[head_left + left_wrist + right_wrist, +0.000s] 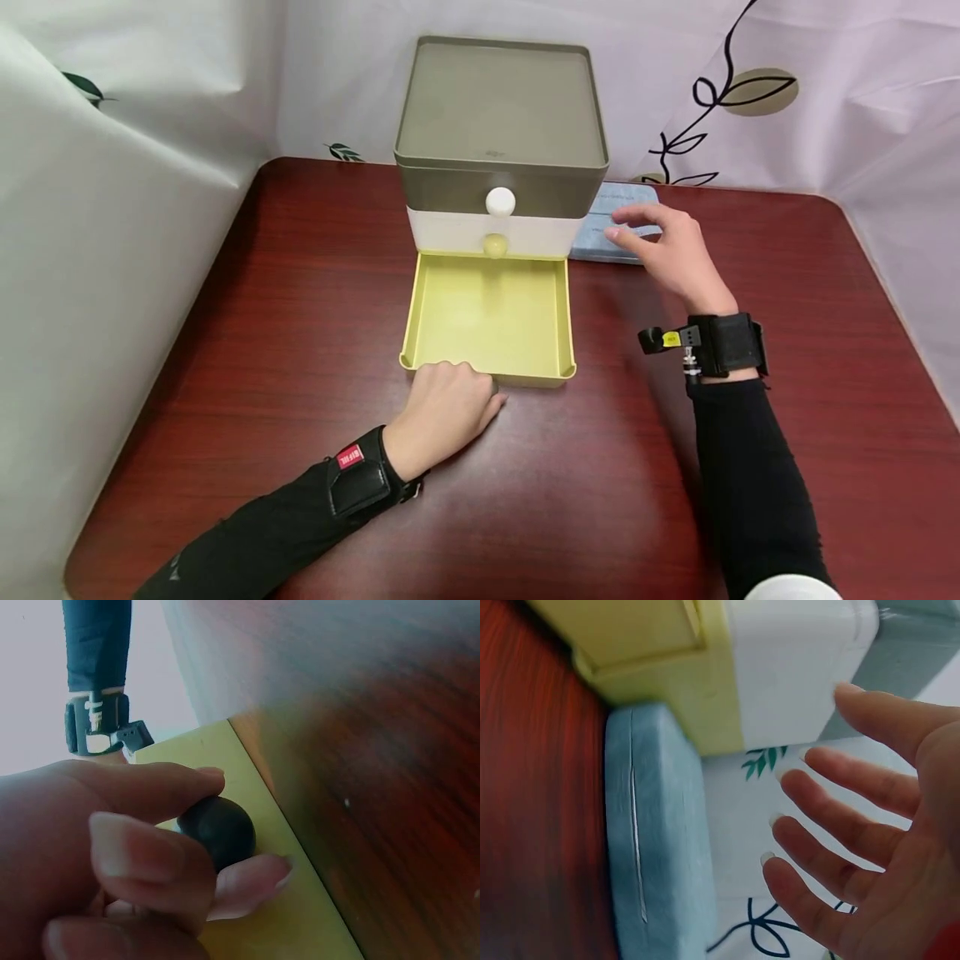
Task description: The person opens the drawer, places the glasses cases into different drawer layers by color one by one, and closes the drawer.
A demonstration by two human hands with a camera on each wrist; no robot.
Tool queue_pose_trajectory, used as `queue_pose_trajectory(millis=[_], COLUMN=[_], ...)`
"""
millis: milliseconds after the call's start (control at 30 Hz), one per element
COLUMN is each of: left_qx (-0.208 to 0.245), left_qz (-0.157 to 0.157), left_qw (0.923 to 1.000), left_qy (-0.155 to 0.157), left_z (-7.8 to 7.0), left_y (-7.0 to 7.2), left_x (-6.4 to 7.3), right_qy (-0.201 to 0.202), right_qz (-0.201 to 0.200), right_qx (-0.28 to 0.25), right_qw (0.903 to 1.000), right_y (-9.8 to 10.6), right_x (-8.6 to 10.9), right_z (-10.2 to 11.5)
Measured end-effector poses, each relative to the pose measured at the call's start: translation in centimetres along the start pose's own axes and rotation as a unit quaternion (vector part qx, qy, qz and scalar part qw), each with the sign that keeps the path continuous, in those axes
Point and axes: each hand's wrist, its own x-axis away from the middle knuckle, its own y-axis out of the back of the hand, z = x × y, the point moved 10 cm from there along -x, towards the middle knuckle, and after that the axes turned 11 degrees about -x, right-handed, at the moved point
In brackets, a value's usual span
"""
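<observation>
A small three-tier drawer unit [501,104], olive on top, white in the middle and yellow below, stands at the back of the table. Its yellow bottom drawer [491,317] is pulled out and holds nothing. My left hand [450,404] is at the front of this drawer, and in the left wrist view its thumb and finger pinch a dark round knob [219,831]. Over a flat light blue case [611,221] beside the unit hovers my right hand [671,250], fingers loosely spread and holding nothing. The right wrist view shows the blue case [656,840] against the yellow base.
The drawer unit's upper tiers are closed, with a white knob [500,202] and a pale yellow knob [495,245]. The reddish-brown table [315,275] has rounded corners. White cloth with leaf drawings [757,92] hangs around its back and sides.
</observation>
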Motion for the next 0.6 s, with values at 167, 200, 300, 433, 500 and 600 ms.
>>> queue_pose_trajectory(millis=[167,200,300,433,500,600], left_qx=[0.0,0.0,-0.001,-0.003,-0.004,-0.001], left_qz=[-0.005,-0.006,-0.01,-0.011,-0.012,-0.013], left_qw=[1.0,1.0,0.9999,0.9999,0.9999,0.9999], left_qy=[-0.002,-0.002,-0.002,-0.001,0.0,0.0], left_z=[-0.1,-0.2,-0.2,-0.2,-0.2,-0.2], left_y=[-0.1,-0.1,-0.1,-0.1,-0.1,-0.1], left_x=[0.0,0.0,-0.1,-0.1,-0.1,-0.1], right_qy=[-0.005,-0.007,-0.013,-0.019,-0.021,-0.02], right_qz=[0.057,0.07,0.105,0.138,0.149,0.158], right_qx=[0.091,0.107,0.147,0.182,0.196,0.213], right_qw=[0.9942,0.9917,0.9835,0.9734,0.969,0.9639], right_y=[-0.5,-0.6,-1.2,-1.8,-2.1,-2.6], right_x=[-1.8,-2.1,-2.9,-3.7,-4.0,-4.4], right_z=[-0.7,-0.9,-1.5,-2.0,-2.3,-2.6])
